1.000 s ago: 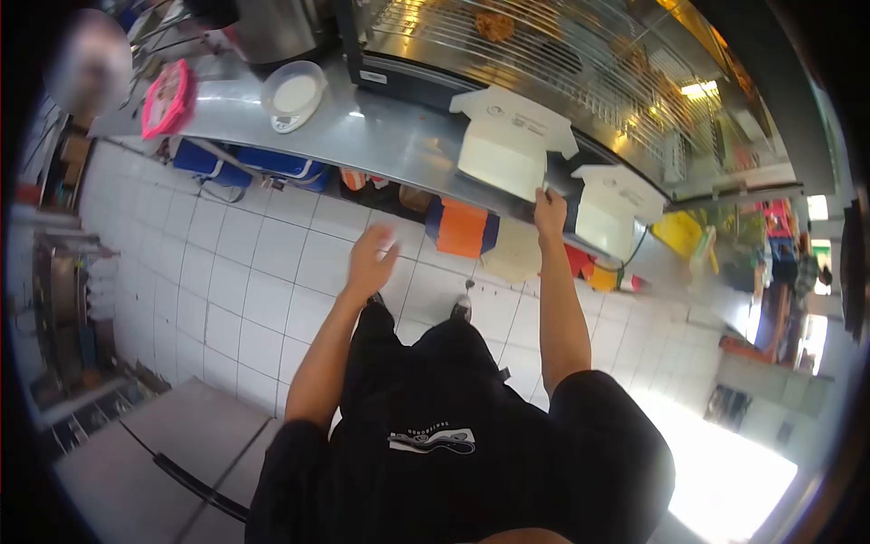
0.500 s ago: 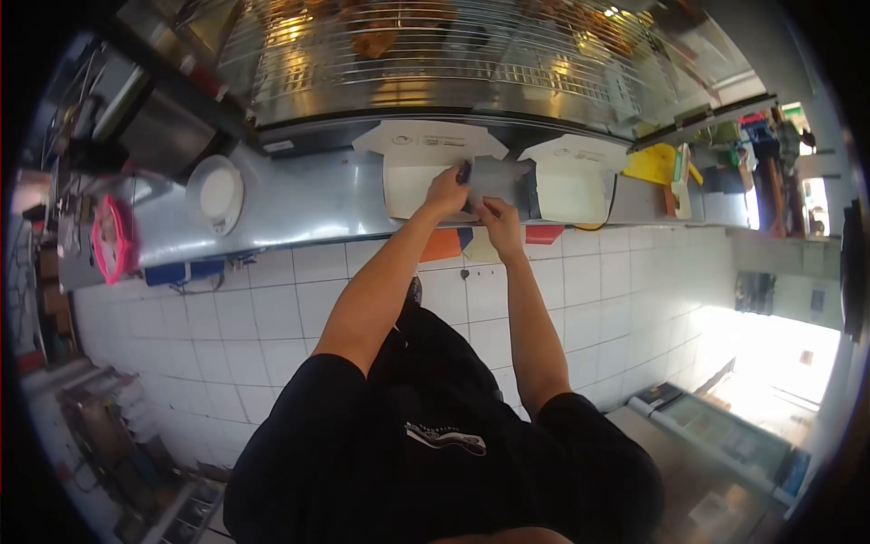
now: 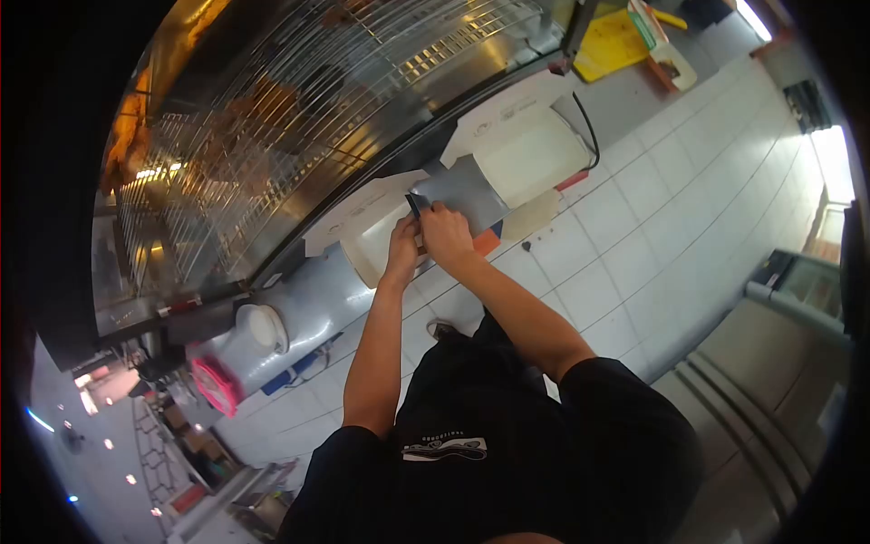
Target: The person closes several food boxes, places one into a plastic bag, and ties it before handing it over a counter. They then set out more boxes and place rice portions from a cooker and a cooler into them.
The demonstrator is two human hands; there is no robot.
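Note:
A white cardboard box (image 3: 362, 257) with its lid flap raised lies on the metal counter. At its right side wall, my left hand (image 3: 404, 249) is closed, the fingers pinching the box edge. My right hand (image 3: 448, 234) touches it from the right, curled around a small dark stapler-like tool (image 3: 414, 205) that sticks up past the fingers. The fingers partly cover the tool and the box corner. Up and to the right, a second white box (image 3: 535, 159) stands with its lid raised.
Behind the boxes rises a glass display case with wire racks (image 3: 299, 118) holding browned food. A round white tub (image 3: 261, 328) and a pink basket (image 3: 216, 385) are at the left. A yellow board (image 3: 614, 45) lies at the upper right. A black cable (image 3: 589, 127) loops beside the second box.
My view has turned and the counter now slants. The dark tool, earlier in my left hand, is now at my right hand. My left hand has come to the box edge, and both hands are closer together.

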